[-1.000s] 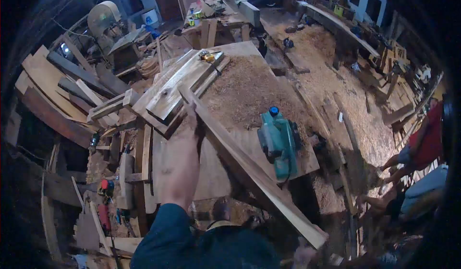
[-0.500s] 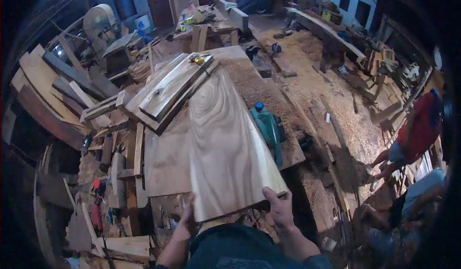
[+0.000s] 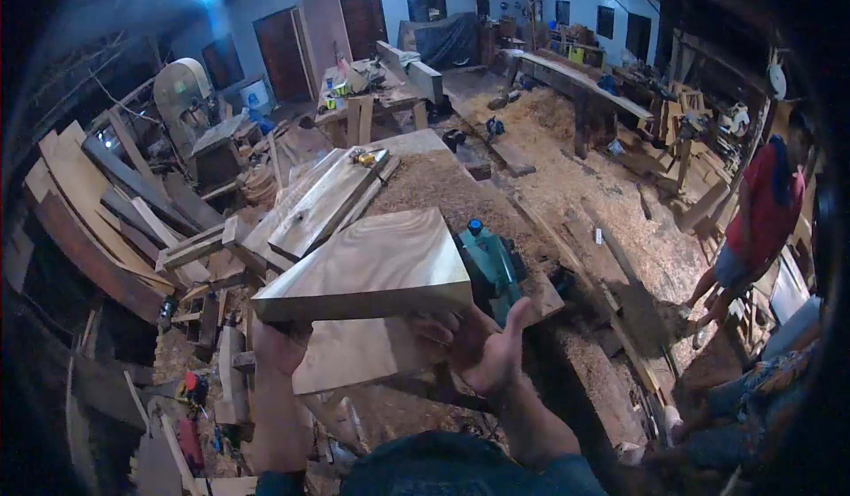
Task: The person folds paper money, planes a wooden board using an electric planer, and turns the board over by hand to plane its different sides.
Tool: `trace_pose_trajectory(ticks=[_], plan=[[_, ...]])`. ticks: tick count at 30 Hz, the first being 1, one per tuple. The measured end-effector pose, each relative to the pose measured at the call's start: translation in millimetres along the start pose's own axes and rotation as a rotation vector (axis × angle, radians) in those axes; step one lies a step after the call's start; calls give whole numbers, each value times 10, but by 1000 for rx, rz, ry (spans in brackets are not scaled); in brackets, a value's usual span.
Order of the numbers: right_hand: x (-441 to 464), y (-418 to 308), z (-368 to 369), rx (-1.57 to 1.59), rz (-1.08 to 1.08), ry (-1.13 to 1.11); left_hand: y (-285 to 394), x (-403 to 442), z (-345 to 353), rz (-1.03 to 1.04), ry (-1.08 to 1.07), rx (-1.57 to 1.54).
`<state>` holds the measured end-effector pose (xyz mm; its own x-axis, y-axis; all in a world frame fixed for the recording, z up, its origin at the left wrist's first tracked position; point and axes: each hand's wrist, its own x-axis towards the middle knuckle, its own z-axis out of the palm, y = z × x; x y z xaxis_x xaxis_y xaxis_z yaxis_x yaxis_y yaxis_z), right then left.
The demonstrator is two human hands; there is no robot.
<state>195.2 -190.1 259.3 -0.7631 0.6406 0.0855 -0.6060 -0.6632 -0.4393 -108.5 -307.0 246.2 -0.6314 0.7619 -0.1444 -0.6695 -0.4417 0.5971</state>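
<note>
A thick wooden board (image 3: pixel 372 261) with swirling grain is lifted toward me, its near cut end facing me. My left hand (image 3: pixel 282 346) is under the board's left near corner, its fingers partly hidden beneath it. At the right near corner, my right hand (image 3: pixel 487 354) supports the board from below with the palm turned up and the thumb stretched out. A teal power tool (image 3: pixel 491 270) with a blue knob stands on the worktable (image 3: pixel 354 359), just right of the board. Behind the board on the left lie more planks (image 3: pixel 328 199) with a small yellow tool (image 3: pixel 365 157) on top.
Leaning boards (image 3: pixel 102 222) and timber crowd the left side. A red tool (image 3: pixel 190 390) lies low on the left. Wood shavings (image 3: pixel 549 115) cover the floor beyond. A person in a red shirt (image 3: pixel 761 195) stands at the right, with another person partly visible lower down. A long bench (image 3: pixel 584 80) stands behind.
The board's near end has risen and its end face now shows. Both hands have moved from its side edges to underneath it. The head view has tilted up slightly.
</note>
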Motion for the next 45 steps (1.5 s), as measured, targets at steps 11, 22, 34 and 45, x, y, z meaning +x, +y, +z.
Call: trace_pose_trajectory(ticks=[11, 22, 34, 45], plan=[[-79, 57, 54, -35, -34, 140, -69, 75, -403, -38, -35, 29], [-73, 172, -420, 185, -58, -83, -68, 6, -298, -57, -17, -25], [-30, -230, -373, -165, -237, 216, -374, -113, -243, 312, -350, 1083], [187, -776, -299, -408, -217, 450, -273, -265, 439, -170, -157, 341]])
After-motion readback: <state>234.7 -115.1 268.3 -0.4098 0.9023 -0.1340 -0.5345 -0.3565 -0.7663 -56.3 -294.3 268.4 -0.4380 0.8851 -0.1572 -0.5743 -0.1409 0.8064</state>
